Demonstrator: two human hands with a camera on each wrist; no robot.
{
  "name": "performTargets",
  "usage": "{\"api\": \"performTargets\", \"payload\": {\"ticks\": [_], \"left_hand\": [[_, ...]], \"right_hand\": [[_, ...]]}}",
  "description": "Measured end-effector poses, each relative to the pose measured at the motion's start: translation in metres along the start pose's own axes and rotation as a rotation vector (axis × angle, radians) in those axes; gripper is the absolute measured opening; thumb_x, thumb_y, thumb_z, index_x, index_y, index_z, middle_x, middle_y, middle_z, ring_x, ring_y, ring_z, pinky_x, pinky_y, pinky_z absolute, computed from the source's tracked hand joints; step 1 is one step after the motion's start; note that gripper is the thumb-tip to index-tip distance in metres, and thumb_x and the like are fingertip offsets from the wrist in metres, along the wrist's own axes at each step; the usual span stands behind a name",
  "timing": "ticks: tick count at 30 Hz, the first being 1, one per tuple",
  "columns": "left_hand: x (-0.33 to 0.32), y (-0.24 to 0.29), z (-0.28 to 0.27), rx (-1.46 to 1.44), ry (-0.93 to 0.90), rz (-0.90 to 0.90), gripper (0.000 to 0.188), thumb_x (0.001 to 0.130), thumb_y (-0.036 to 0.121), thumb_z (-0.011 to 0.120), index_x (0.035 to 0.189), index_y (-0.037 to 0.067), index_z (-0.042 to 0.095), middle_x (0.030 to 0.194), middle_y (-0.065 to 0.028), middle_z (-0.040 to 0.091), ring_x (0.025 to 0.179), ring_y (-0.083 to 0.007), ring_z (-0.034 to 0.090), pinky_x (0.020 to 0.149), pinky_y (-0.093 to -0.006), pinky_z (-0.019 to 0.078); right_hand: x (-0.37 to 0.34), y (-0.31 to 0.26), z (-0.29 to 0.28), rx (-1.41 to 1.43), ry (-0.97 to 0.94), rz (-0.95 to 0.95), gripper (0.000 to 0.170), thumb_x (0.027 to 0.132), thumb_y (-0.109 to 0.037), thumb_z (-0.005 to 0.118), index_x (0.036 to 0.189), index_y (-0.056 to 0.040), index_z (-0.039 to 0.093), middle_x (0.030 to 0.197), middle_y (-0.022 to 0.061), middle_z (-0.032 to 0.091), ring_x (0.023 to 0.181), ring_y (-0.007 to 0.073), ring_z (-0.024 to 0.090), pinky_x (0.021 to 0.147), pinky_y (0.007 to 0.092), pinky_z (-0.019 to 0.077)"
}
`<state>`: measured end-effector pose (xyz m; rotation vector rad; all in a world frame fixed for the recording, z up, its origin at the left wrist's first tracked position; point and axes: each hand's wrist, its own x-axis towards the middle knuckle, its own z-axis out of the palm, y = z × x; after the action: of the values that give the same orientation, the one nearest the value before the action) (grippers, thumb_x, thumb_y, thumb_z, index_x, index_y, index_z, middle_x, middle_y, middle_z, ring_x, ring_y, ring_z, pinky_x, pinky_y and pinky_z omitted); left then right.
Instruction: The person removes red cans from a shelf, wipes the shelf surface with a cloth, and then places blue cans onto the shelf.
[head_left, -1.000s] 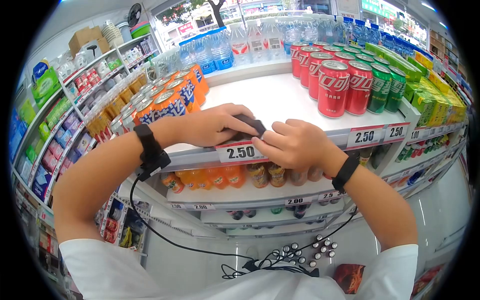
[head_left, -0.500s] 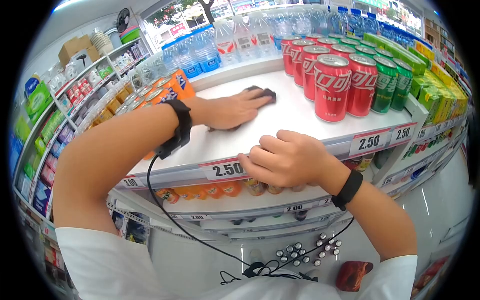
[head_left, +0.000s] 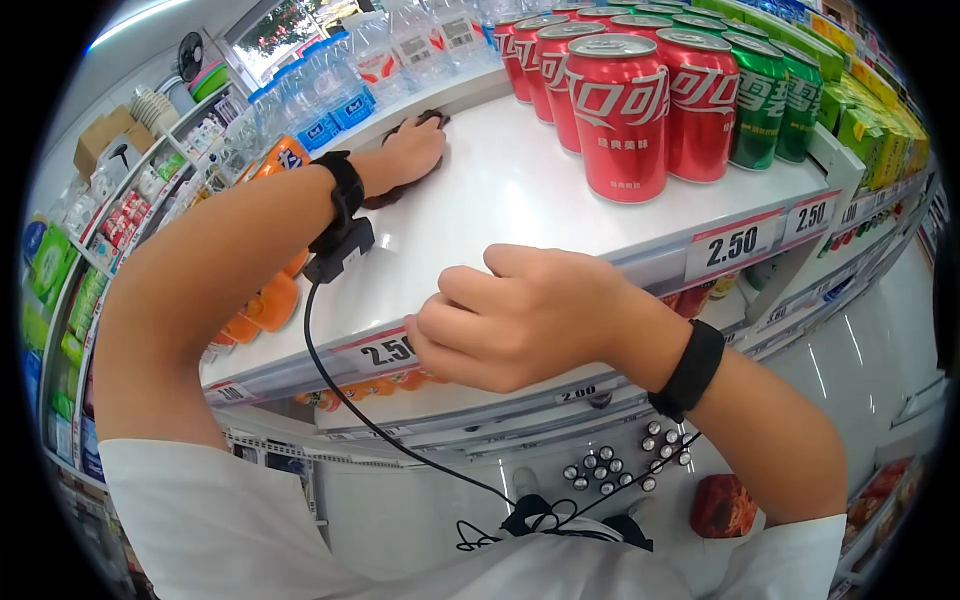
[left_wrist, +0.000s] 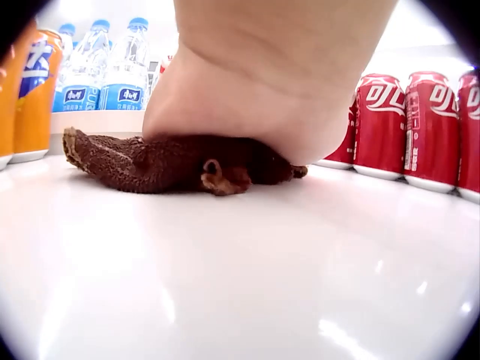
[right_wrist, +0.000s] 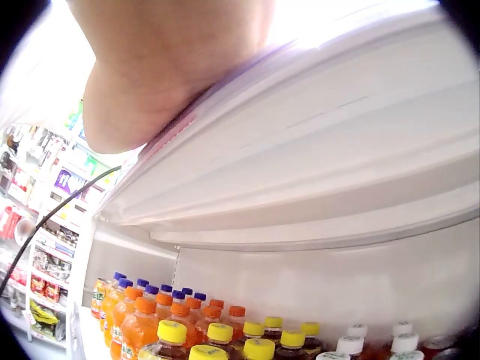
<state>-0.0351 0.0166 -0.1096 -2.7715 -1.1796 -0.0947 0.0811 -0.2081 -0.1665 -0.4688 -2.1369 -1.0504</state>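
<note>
A person in white sleeves presses a dark brown cloth (left_wrist: 165, 165) onto a white store shelf (head_left: 490, 215), near its raised back ledge, in what looks like the wiping of an open stretch between drinks on display. The left hand (head_left: 408, 152) lies over the cloth, its heel bearing down in the left wrist view; the fingers appear laid across the fabric rather than wrapped around it, though their tips are hard to make out. The right hand (head_left: 520, 315), loosely curled with nothing visible in its grasp, is at the front edge beside a 2.50 price tag (head_left: 385, 352); whether it touches the shelf cannot be told. Red cans (head_left: 620, 130) stand to the right of the cloth, orange cans (left_wrist: 39, 97) to the left, and water bottles (head_left: 345, 95) behind the ledge.

The wiping appears to be under way at the back. The next move would likely call for flat, even pressure from the left hand and a sweep forward toward the price tags, clear of the cans, with care that the black cable (head_left: 322, 360) hanging over the edge does not snag.
</note>
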Motion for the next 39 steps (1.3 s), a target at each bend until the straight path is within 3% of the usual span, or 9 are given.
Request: {"api": "performTargets", "payload": {"ticks": [4, 8, 16, 20, 22, 26, 30, 35, 39], "left_hand": [[-0.013, 0.013, 0.008, -0.129, 0.138, 0.024, 0.04, 0.09, 0.012, 0.046, 0.125, -0.006, 0.057, 0.14, -0.0194, 0.047, 0.128, -0.0416, 0.044, 0.104, -0.0512, 0.0405], [-0.023, 0.026, 0.005, 0.123, 0.144, 0.618, 0.044, 0.091, 0.009, 0.042, 0.128, -0.013, 0.05, 0.145, -0.0205, 0.04, 0.132, -0.0399, 0.038, 0.107, -0.0498, 0.0381], [-0.084, 0.068, -0.024, 0.067, 0.134, 1.107, 0.044, 0.083, 0.014, 0.055, 0.123, -0.005, 0.056, 0.147, -0.0245, 0.038, 0.141, -0.0425, 0.029, 0.116, -0.0573, 0.0233], [-0.102, 0.072, -0.032, -0.072, 0.022, 1.075, 0.051, 0.089, 0.022, 0.054, 0.136, 0.002, 0.049, 0.152, -0.0187, 0.034, 0.143, -0.0403, 0.026, 0.117, -0.0564, 0.0207], [-0.097, 0.066, -0.03, -0.068, -0.086, 1.007, 0.064, 0.093, 0.033, 0.047, 0.153, 0.017, 0.03, 0.161, -0.0152, 0.019, 0.147, -0.0432, 0.015, 0.118, -0.0544, 0.018], [-0.079, 0.065, -0.026, -0.292, -0.018, 0.925, 0.049, 0.097, 0.017, 0.041, 0.143, 0.003, 0.037, 0.146, -0.0239, 0.038, 0.135, -0.0434, 0.033, 0.112, -0.0527, 0.0292], [-0.038, 0.034, -0.003, 0.219, 0.26, 0.971, 0.027, 0.082, 0.007, 0.05, 0.09, -0.015, 0.063, 0.143, -0.0284, 0.039, 0.131, -0.0416, 0.039, 0.109, -0.0525, 0.0345], [0.004, 0.012, 0.008, 0.123, 0.215, 0.792, 0.035, 0.089, 0.01, 0.044, 0.106, -0.015, 0.062, 0.144, -0.0258, 0.038, 0.131, -0.0405, 0.038, 0.109, -0.0452, 0.0367], [0.015, 0.012, -0.007, 0.066, -0.011, 0.369, 0.04, 0.095, 0.01, 0.036, 0.123, -0.013, 0.053, 0.146, -0.0253, 0.037, 0.13, -0.0405, 0.039, 0.11, -0.0482, 0.0345]], "right_hand": [[0.002, -0.001, 0.004, -0.013, 0.063, 0.007, 0.016, 0.067, -0.024, 0.064, 0.064, -0.0138, 0.051, 0.067, -0.0031, 0.043, 0.065, 0.0116, 0.049, 0.046, 0.0242, 0.0353], [0.002, 0.0, 0.003, -0.021, 0.036, -0.019, 0.015, 0.068, -0.026, 0.064, 0.069, -0.0132, 0.055, 0.069, -0.0031, 0.045, 0.066, 0.0119, 0.05, 0.047, 0.0246, 0.036], [0.006, 0.004, -0.007, 0.032, -0.013, -0.055, 0.027, 0.07, -0.025, 0.067, 0.09, -0.0082, 0.066, 0.072, -0.0026, 0.05, 0.065, 0.0123, 0.052, 0.053, 0.0254, 0.0409], [0.003, 0.001, 0.002, -0.025, 0.059, -0.107, 0.023, 0.071, -0.022, 0.068, 0.089, -0.0084, 0.067, 0.072, -0.0024, 0.05, 0.066, 0.0122, 0.053, 0.054, 0.0255, 0.0419], [0.005, 0.001, 0.009, -0.035, 0.165, -0.072, 0.016, 0.07, -0.023, 0.065, 0.068, -0.0115, 0.055, 0.073, -0.0015, 0.047, 0.068, 0.0125, 0.052, 0.051, 0.0254, 0.0399], [0.004, 0.0, -0.001, -0.033, 0.096, -0.048, 0.018, 0.07, -0.022, 0.066, 0.065, -0.0119, 0.051, 0.071, -0.0015, 0.046, 0.065, 0.0124, 0.05, 0.049, 0.0249, 0.0367], [0.004, -0.001, -0.001, -0.051, 0.077, -0.029, 0.018, 0.072, -0.021, 0.064, 0.064, -0.0126, 0.05, 0.07, -0.0017, 0.044, 0.064, 0.0121, 0.047, 0.047, 0.0239, 0.0336], [0.001, -0.001, 0.005, -0.017, 0.09, -0.016, 0.017, 0.073, -0.021, 0.063, 0.064, -0.0141, 0.051, 0.07, -0.0021, 0.042, 0.065, 0.0118, 0.047, 0.046, 0.0236, 0.0331], [0.0, -0.002, 0.006, -0.039, 0.098, -0.019, 0.016, 0.071, -0.023, 0.063, 0.064, -0.0142, 0.051, 0.07, -0.0024, 0.043, 0.065, 0.012, 0.047, 0.046, 0.0237, 0.0345]]}}
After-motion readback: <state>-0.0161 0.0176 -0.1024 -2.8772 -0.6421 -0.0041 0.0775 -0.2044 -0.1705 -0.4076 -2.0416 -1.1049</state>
